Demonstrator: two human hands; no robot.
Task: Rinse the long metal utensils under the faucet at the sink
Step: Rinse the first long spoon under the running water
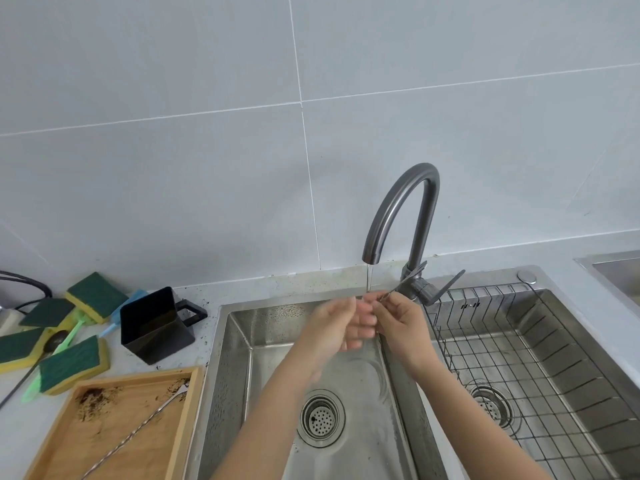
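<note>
Large pale grey wall tiles (173,168) with thin white grout rise behind a light, speckled counter (277,282). Soft, even light, perhaps daylight, falls without hard shadows.

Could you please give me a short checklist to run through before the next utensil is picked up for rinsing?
1. Water running from the faucet: ok, a thin stream falls from the spout.
2. Metal utensil under the stream: ok, right hand pinches it, left hand rubs its end.
3. Utensil clean: cannot tell, too thin and mostly hidden by fingers.
4. Next utensil in reach: ok, a long twisted spoon lies in the wooden tray.
5. Sink drain unblocked: ok, strainer shows bare.
6. Wire rack free for drying: ok.
</note>
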